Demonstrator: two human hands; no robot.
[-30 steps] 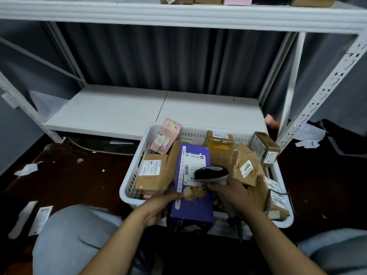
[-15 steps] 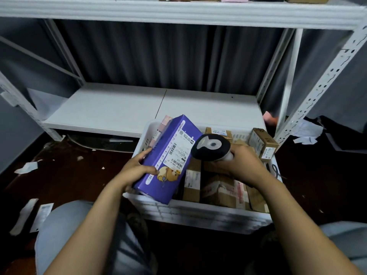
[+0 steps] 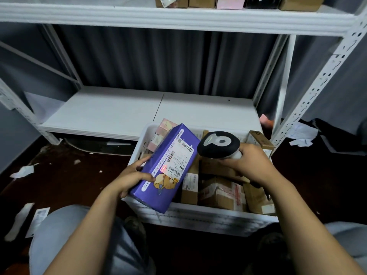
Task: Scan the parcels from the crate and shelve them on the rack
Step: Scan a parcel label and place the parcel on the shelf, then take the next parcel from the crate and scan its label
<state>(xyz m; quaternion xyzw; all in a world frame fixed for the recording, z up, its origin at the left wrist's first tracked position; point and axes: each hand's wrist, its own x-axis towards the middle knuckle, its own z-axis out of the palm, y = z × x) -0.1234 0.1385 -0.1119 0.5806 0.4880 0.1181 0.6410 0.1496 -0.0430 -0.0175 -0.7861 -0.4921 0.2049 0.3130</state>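
- Parcel under the scanner: a purple box (image 3: 168,167) with a cartoon bear printed on it, held tilted above the near left corner of the white crate (image 3: 198,217), its white label (image 3: 178,155) facing up.
- The left hand (image 3: 131,178) grips the box from its left side, fingers (image 3: 146,176) curled onto the top face.
- The right hand (image 3: 252,163) is wrapped around the handle of a black and grey scanner (image 3: 218,144) — its head sits just beside the box's upper right edge, above the crate.
- A red spot of light (image 3: 164,168) lies on the label, next to a barcode.
- Several brown cardboard parcels (image 3: 220,192) lie in the crate, and a pink parcel (image 3: 162,132) at the far left corner is partly hidden behind the purple box.
- The crate stands on the dark floor, just in front of the white rack's lower shelf (image 3: 119,114).
- The upper shelf (image 3: 178,18) carries a row of boxes (image 3: 200,1), cut off by the top edge.
- Paper scraps (image 3: 22,171) lie on the floor to the left.
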